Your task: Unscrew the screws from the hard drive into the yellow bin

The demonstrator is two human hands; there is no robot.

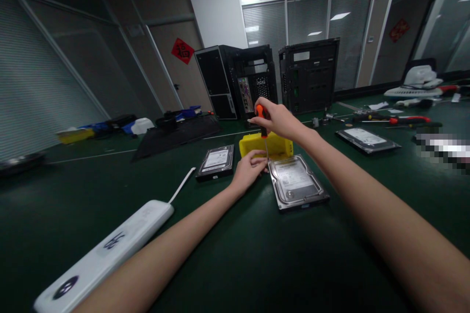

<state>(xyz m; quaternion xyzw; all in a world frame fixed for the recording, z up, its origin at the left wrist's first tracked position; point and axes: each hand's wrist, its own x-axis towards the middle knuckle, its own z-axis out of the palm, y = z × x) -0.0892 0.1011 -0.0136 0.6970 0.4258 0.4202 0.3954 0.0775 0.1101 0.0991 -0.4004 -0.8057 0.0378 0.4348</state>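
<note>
R hand (281,119) gripping screwdriver (262,124) upright | tip at hard drive (296,183) corner | L hand (249,168) fingers pinch shaft, by yellow tray (282,145)

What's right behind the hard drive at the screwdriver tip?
A yellow tray sits behind the hard drive. The left hand and screwdriver cover its left part; its inside is hidden.

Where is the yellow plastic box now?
Head view: the yellow plastic box sits mid-table, just behind the silver hard drive, below the right hand holding the orange-handled screwdriver.
</note>
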